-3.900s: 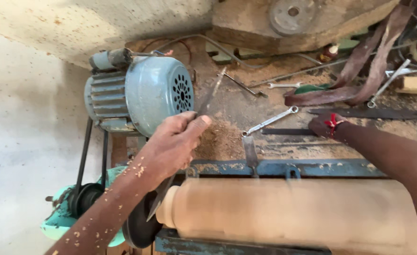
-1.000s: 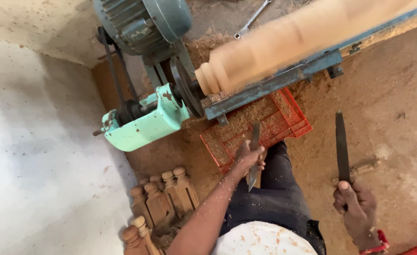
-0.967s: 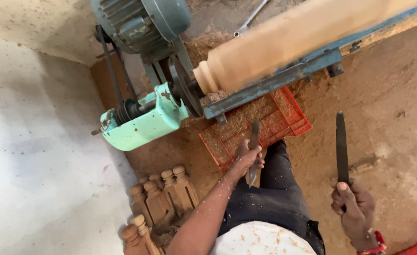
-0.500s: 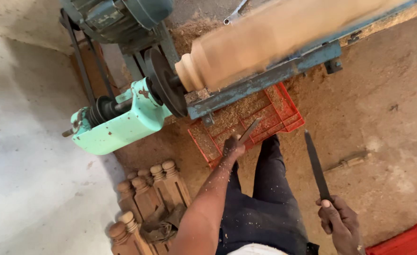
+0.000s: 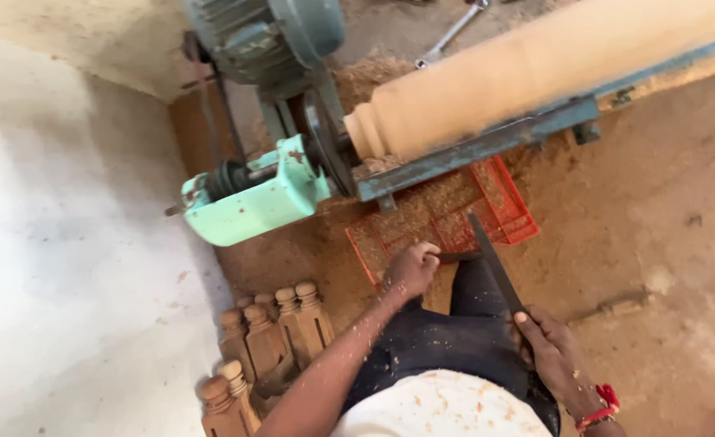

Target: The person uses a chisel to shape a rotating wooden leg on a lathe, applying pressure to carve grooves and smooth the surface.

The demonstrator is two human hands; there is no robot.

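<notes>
The long pale wooden cylinder (image 5: pixel 552 69) on the lathe is the landmark here: smooth, round, light tan, with a few turned rings at its left end, lying across the upper right of the view on a blue-grey steel bed (image 5: pixel 475 154) dusted with sawdust.

Below the cylinder's ringed end, the left hand (image 5: pixel 410 271) is curled shut around a short dark tool (image 5: pixel 459 257) — only a stub of flat dark metal shows past the fingers, pointing right. Further below and to the right, the right hand (image 5: pixel 556 352) is closed on the handle end of a long chisel (image 5: pixel 495 263), a narrow flat dark blade that slants up toward the cylinder without reaching it. Its tip lies over the red plastic crate (image 5: pixel 519 214). The 2 tools pass close together just right of the left hand; whether they touch I cannot tell. A red thread band circles the right wrist.

The crate, a shallow latticed tray, sits directly under the bed and is half filled with fine sawdust. Left of the cylinder's end stands a dark pulley wheel (image 5: pixel 325 146), then a mint-green cast housing (image 5: pixel 252 202), chipped and dusty, with a ribbed grey-blue motor (image 5: pixel 260 36) above it. Behind the cylinder lies a steel spanner (image 5: pixel 446 36). Well below the green housing, a cluster of brown turned wooden posts (image 5: pixel 268 340) with knob tops stands beside the person's dark trousers — sawdust flecks the forearm and cloth.
</notes>
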